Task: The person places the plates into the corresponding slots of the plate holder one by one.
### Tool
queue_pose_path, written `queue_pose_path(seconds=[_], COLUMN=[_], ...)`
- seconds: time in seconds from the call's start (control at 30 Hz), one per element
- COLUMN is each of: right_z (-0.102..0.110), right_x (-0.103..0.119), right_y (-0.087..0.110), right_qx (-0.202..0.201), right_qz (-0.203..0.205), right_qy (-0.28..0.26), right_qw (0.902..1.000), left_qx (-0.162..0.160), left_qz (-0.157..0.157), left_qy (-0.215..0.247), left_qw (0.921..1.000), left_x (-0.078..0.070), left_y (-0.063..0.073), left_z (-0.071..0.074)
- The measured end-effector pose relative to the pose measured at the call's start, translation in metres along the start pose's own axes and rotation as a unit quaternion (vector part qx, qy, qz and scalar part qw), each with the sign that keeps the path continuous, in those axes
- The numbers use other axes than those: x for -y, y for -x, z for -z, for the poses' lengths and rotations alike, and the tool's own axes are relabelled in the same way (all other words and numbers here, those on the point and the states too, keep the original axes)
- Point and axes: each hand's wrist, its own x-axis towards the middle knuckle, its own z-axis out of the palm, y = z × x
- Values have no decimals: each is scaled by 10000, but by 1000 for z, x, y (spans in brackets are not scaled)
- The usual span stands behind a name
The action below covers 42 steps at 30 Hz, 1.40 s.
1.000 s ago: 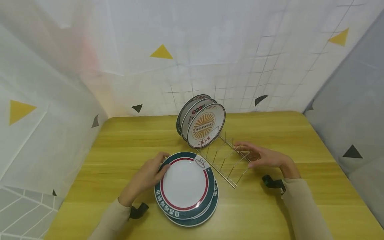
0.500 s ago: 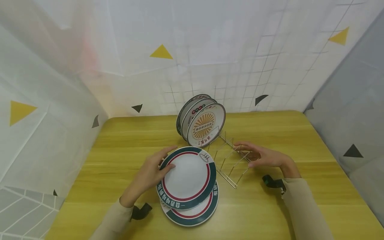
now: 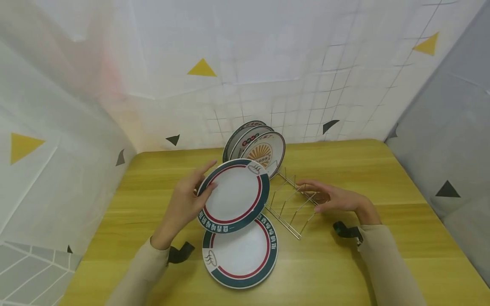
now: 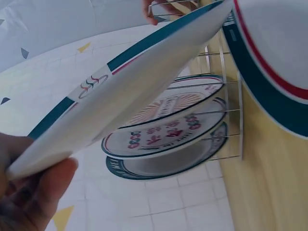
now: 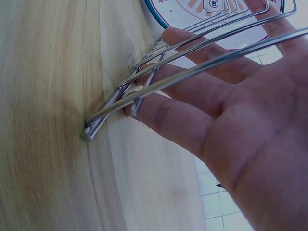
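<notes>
My left hand [image 3: 186,196] grips the left rim of a white plate [image 3: 234,193] with a dark green border and red ring, thumb on top. This plate is tilted and lifted above a matching plate [image 3: 243,255] lying on the table. My right hand [image 3: 338,199] holds the right side of a wire plate rack [image 3: 294,202]; its fingers [image 5: 175,115] reach behind the wires to the base rail. Several patterned plates [image 4: 168,108] stand upright in the rack's far end, partly hidden in the head view by the held plate.
The wood-grain table [image 3: 153,178] meets a white sheeted back wall [image 3: 168,106] with yellow and dark triangles. Similar sheeting closes both sides. Black wrist mounts [image 3: 180,252] sit below each hand. Wire dividers [image 3: 285,208] rise from the rack's near half.
My left hand has lifted the upper green-rimmed plate off the lower one and carried it away from me, towards the standing plates. The lower plate is now more exposed. My right hand stays at the rack.
</notes>
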Motion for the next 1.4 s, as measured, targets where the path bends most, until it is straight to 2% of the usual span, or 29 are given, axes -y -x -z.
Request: queue_pose_path(seconds=[0.2,0.43,0.57,0.67,0.83,1.03,1.23,1.4], right_z=[-1,0,1,1,0,-3,-2,-1], right_x=[1,0,1,3,4,3,1,0], right_y=[0,0,-1,-1,-1,-1,-1,-3], right_qx=[13,21,42,37,2,39,18,27], right_qz=[27,0,22,-17,-3,13,21,42], right_qy=[-53,-26,-74,-125,-139,-116,-161,-159], right_qw=[10000,10000,10000,9999,9999,9999,9999,9999], left_qx=[-480,-1068,-1163,-1081,-746,-297,-27,204], left_qz=[-238,-638,-852,-931,-986,-1005,-1170,-1104], left_qy=[-170,-352,-471,-557,-652,-710,-1075,-1359], left_qw=[9984,9916,9884,9882,9902,9920,9873,9843], left_x=[-4,-9,-9,-9,-8,-6,-13,-13], left_y=[-26,-74,-96,-107,-116,-116,-114,-110], left_z=[-2,-10,-23,-34,-56,-81,-97,-109])
